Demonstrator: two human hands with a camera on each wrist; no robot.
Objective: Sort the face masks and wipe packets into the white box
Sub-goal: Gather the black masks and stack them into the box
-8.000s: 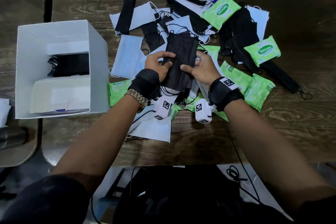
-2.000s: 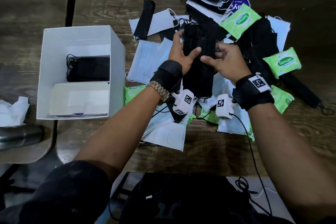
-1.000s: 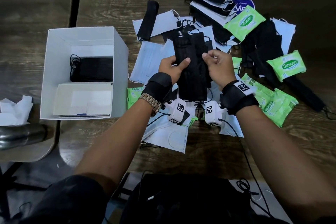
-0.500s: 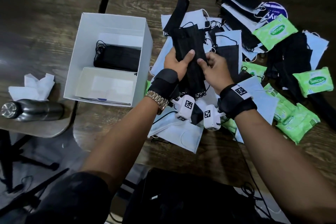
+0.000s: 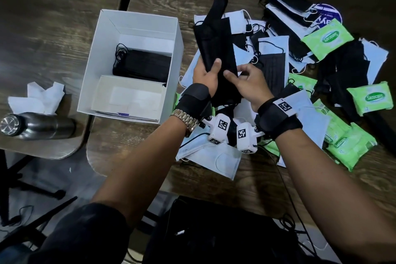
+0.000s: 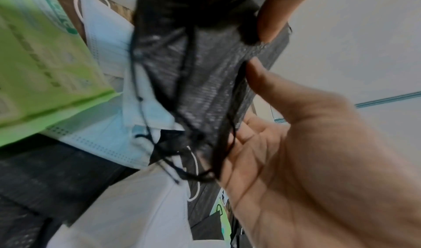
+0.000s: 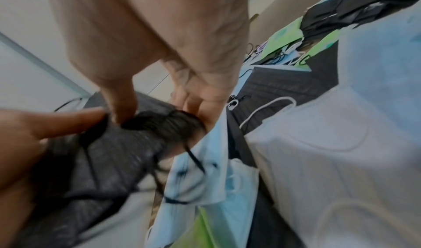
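Note:
My left hand (image 5: pixel 209 70) grips a stack of black face masks (image 5: pixel 216 49), held upright just right of the white box (image 5: pixel 137 19). My right hand (image 5: pixel 237 75) pinches the stack's lower right edge. In the left wrist view the black masks (image 6: pixel 205 72) lie against my palm with ear loops dangling. In the right wrist view my fingers (image 7: pixel 118 93) pinch the same masks (image 7: pixel 114 153). More black masks (image 5: pixel 145 64) lie inside the box. White masks (image 5: pixel 216 156), black masks and green wipe packets (image 5: pixel 325 38) are piled on the table to the right.
A smaller cardboard insert (image 5: pixel 128 96) fills the box's near half. A steel bottle (image 5: pixel 36 127) and crumpled tissue (image 5: pixel 42 96) lie left of the box on a separate surface. A dark bag (image 5: pixel 214 231) sits below the table edge. More wipe packets (image 5: pixel 351 148) lie at the right.
Both hands have carried the black mask stack left, from above the pile to beside the box. The stack now stands more upright and tilted.

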